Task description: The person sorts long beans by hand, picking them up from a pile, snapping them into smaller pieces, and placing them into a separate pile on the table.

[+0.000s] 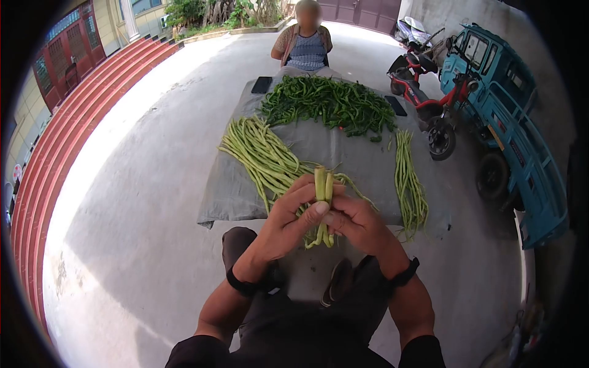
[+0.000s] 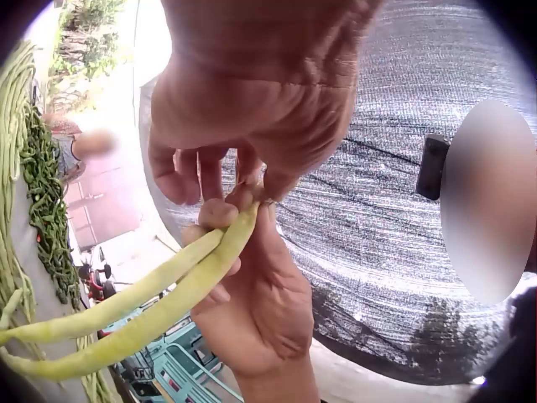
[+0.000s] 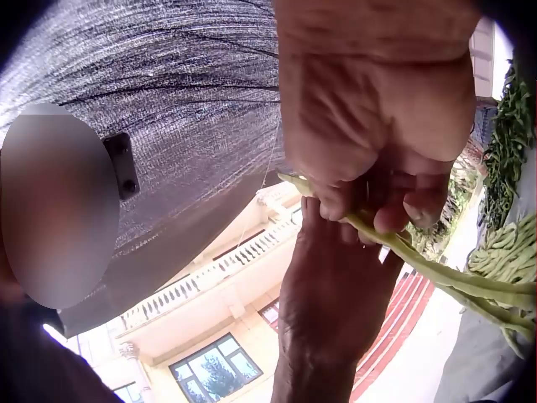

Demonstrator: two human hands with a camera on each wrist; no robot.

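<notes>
My left hand [image 1: 283, 218] and right hand [image 1: 359, 224] meet in front of the near edge of the table. Between them they hold a few long beans [image 1: 320, 184], pale green and folded over. In the left wrist view, two strands of the long beans [image 2: 168, 312] run out from the fingertips toward the lower left. My right hand [image 3: 377, 126] pinches the beans close to a thin tip, seen in the right wrist view, with the left hand [image 3: 331, 294] gripping right beside it. Behind my hands lies a large bundle of long beans [image 1: 261, 150].
Green peppers [image 1: 325, 101] are heaped at the far side of the grey-covered table [image 1: 362, 162]. A smaller bean bundle [image 1: 410, 184] lies at the right. Two phones flank the peppers. A person [image 1: 305, 46] sits opposite; a red scooter [image 1: 429, 104] and blue cargo vehicle [image 1: 515, 122] stand right.
</notes>
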